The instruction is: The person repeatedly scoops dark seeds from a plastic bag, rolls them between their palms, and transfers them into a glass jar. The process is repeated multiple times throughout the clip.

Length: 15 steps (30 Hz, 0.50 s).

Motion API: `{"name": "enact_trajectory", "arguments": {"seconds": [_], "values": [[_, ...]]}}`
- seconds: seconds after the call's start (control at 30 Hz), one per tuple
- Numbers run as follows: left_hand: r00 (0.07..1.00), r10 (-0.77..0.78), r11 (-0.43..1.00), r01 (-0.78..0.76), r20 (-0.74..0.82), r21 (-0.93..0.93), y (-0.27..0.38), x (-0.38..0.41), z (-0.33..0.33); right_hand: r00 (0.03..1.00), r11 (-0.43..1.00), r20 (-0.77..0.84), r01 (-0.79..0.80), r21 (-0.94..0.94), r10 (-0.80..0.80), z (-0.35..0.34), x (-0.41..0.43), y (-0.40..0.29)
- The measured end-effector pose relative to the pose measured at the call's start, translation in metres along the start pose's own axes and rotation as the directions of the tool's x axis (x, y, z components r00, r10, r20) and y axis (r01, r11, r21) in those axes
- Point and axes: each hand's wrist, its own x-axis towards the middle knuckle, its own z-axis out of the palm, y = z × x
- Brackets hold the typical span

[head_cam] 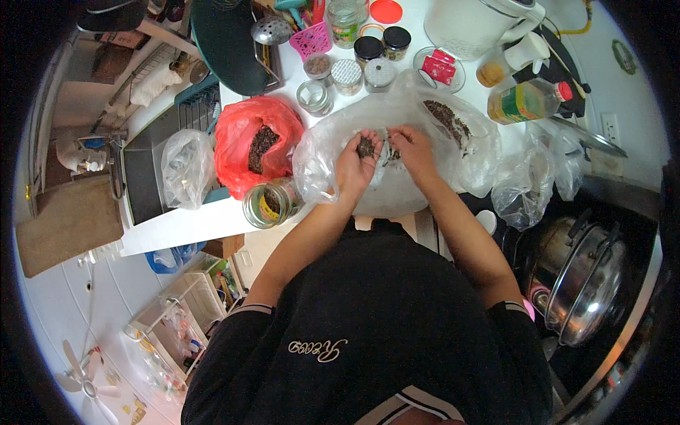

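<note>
My left hand point(361, 156), palm up with fingers curled, holds a small heap of dark dried bits point(365, 147) over a large clear plastic bag point(340, 127) on the white counter. Just to its right is my right hand point(413, 149), its thumb and fingertips pinched together; whether something is between them cannot be told. A few dark bits point(394, 154) lie on the plastic between the hands, and a larger pile point(449, 119) is at the bag's right part. Left of the hands stand an open red plastic bag point(228, 154) with dark bits inside and a tilted open glass jar point(255, 204), also with dark bits.
Glass jars point(347, 74) and a pink basket point(311, 41) stand behind the bags. To the right are a plate with red packets point(439, 69), an oil bottle point(526, 101) and a lidded steel pot point(581, 281). A sink point(146, 175) holding a clear bag point(186, 167) is left.
</note>
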Motion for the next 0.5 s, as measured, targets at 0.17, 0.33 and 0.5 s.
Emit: {"name": "enact_trajectory", "arguments": {"seconds": [0.17,0.33,0.5], "values": [[0.964,0.182,0.91,-0.239,0.192,0.339,-0.021,-0.025,0.026,0.949,0.365,0.272,-0.314,0.876,0.162,0.028,0.008,0.027],[0.827,0.338,0.543,-0.562,0.45,0.624,-0.023,-0.041,0.029,0.932,0.183,0.363,-0.356,0.916,-0.004,0.036,0.003,0.023],[0.614,0.341,0.197,-0.787,0.712,0.585,-0.021,-0.048,0.037,0.939,0.086,0.333,-0.34,0.936,0.082,0.038,-0.013,0.016]]}}
